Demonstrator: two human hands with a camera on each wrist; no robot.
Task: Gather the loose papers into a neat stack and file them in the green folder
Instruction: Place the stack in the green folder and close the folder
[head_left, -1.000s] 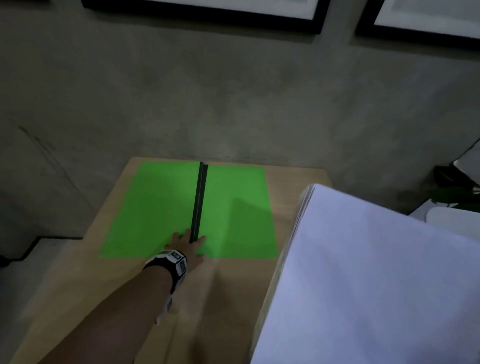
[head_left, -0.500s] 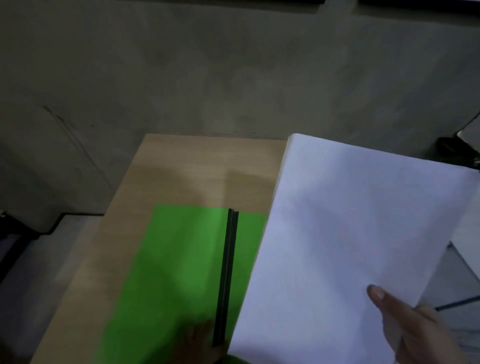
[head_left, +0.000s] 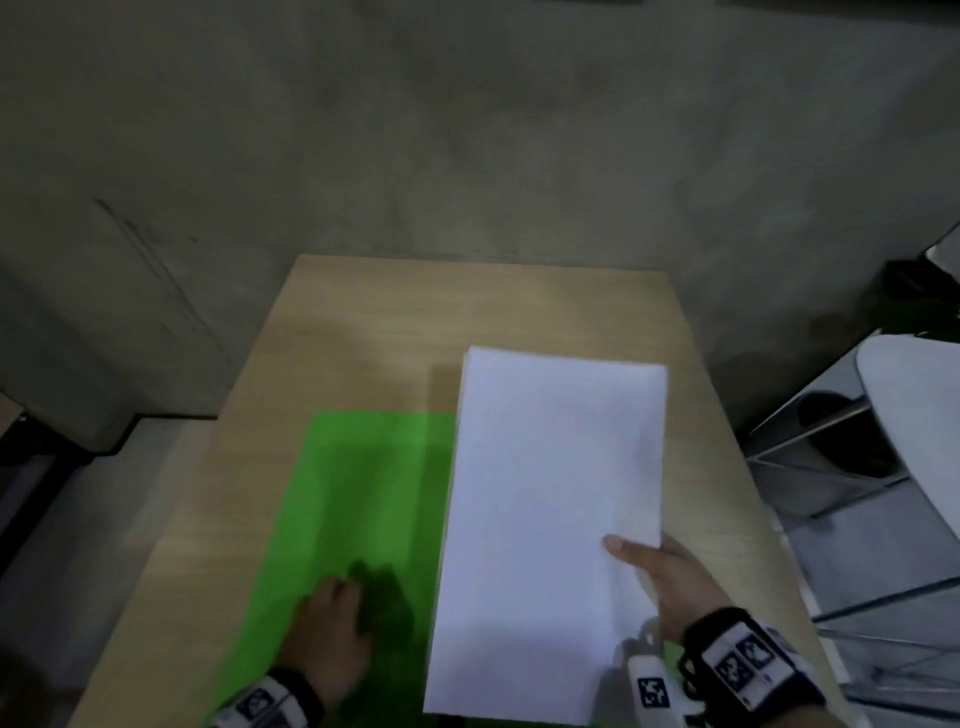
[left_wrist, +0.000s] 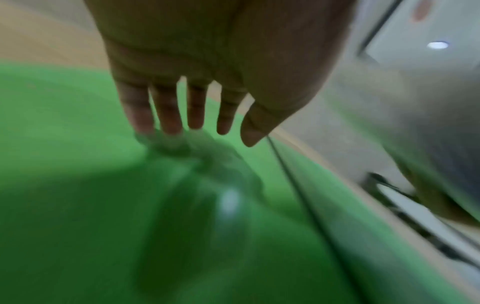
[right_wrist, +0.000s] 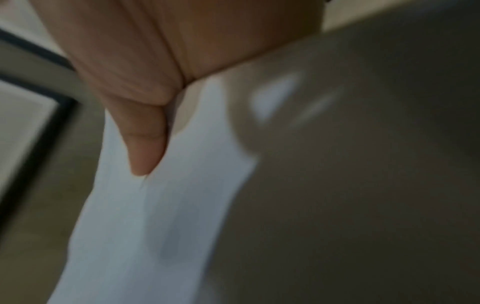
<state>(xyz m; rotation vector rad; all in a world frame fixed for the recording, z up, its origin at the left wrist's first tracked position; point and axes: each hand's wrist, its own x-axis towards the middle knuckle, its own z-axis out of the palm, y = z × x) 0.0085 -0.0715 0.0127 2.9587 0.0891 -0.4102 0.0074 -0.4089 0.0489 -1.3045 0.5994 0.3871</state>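
Note:
The green folder (head_left: 358, 499) lies spread out on the wooden table (head_left: 363, 322), and its right half is covered by the white paper stack (head_left: 550, 519). My right hand (head_left: 649, 571) grips the stack at its right edge, thumb on top; the right wrist view shows the thumb pressed on the paper stack (right_wrist: 155, 216). My left hand (head_left: 327, 613) rests on the folder's left leaf with fingers straight; the left wrist view shows my left hand (left_wrist: 197, 115) with spread fingers above the green folder (left_wrist: 78, 164) near its dark spine (left_wrist: 293, 185).
A grey concrete wall (head_left: 467, 130) rises behind the table. A white chair (head_left: 909, 431) with metal legs stands to the right, past the table's right edge. Bare wood shows beyond the folder's far edge.
The paper stack has come down from the right and now squares up over the folder's right half. My left hand slid left off the spine onto the left leaf.

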